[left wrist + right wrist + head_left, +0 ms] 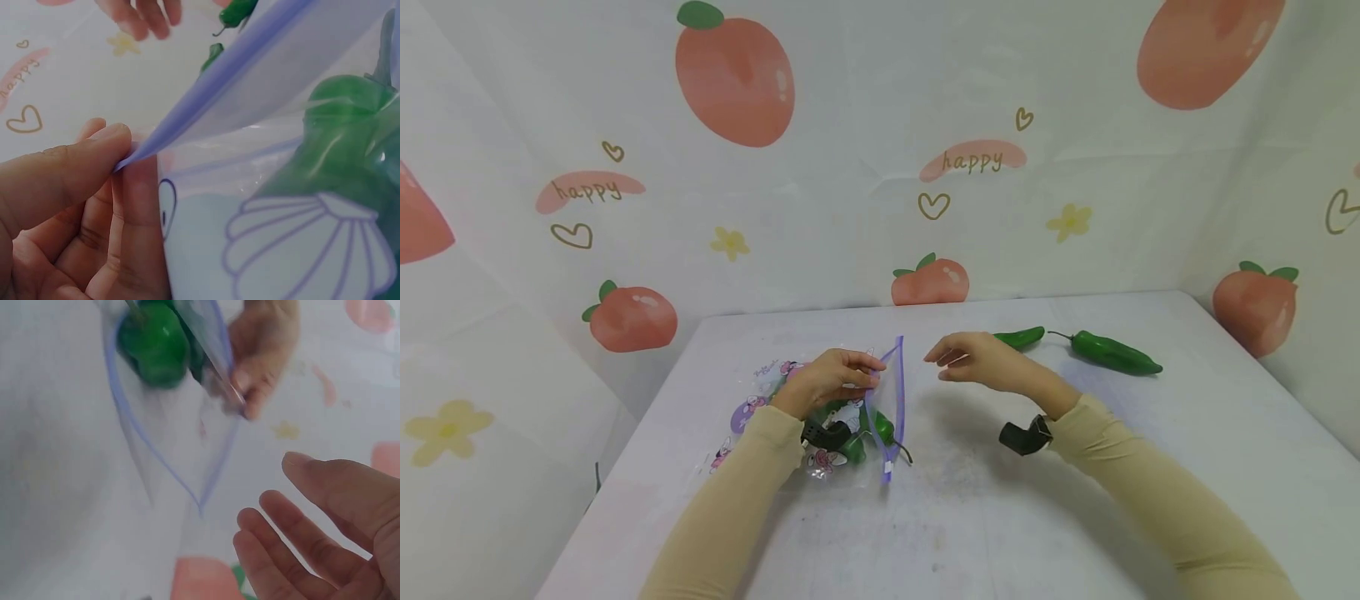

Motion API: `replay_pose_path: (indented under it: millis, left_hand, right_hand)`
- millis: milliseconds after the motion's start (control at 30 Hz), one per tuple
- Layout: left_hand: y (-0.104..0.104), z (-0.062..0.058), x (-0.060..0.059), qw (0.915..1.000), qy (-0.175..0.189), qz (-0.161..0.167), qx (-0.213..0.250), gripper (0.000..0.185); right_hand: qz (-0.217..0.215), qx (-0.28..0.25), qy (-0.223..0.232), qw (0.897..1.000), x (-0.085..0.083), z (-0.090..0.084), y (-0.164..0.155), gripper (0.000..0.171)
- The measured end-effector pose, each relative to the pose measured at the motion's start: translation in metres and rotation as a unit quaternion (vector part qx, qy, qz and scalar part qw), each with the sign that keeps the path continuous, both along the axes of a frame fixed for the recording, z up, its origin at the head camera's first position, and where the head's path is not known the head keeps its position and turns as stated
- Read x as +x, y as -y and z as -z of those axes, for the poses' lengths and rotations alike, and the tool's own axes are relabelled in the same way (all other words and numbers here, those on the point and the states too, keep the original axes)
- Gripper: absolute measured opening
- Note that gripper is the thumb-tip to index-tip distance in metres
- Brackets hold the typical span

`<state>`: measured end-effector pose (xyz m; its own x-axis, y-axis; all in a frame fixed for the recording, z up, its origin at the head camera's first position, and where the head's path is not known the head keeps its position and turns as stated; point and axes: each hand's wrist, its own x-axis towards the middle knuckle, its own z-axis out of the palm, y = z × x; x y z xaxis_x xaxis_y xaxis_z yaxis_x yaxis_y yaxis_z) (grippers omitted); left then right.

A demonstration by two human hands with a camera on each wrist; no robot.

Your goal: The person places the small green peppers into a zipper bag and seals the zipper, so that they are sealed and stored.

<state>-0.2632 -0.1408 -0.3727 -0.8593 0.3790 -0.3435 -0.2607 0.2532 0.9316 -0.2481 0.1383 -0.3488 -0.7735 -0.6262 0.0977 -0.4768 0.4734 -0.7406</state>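
Observation:
A clear zip bag (901,392) printed with cartoon figures lies on the table, its purple-edged mouth spread and facing right. My left hand (831,379) pinches one side of that edge between thumb and fingers, seen closely in the left wrist view. Inside sit several green peppers; one pepper (153,347) shows near the mouth in the right wrist view, and its stem pokes out past the zip in the head view. My right hand (977,362) hovers right of the mouth, fingers loosely bent and apart, holding nothing.
Two loose green peppers lie toward the back right: a whole pepper (1112,352) and another pepper (1022,337) partly hidden behind my right hand. A white cloth (835,233) with fruit prints hangs behind and beside the white table (1000,533).

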Motion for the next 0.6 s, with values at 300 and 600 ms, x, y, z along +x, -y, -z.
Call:
replay_pose_path:
  millis: [300,600]
  left_hand:
    - [0.001,0.002,-0.001,1.0,-0.001,0.004,0.006,0.04]
    - [0.001,0.003,-0.002,1.0,0.0,0.006,0.006,0.041]
  right_hand:
    - [0.087,-0.028,-0.024,0.996,-0.014,-0.006,-0.035,0.027]
    - [0.153,-0.047,-0.032,0.987,-0.028,0.009,-0.063,0.042]
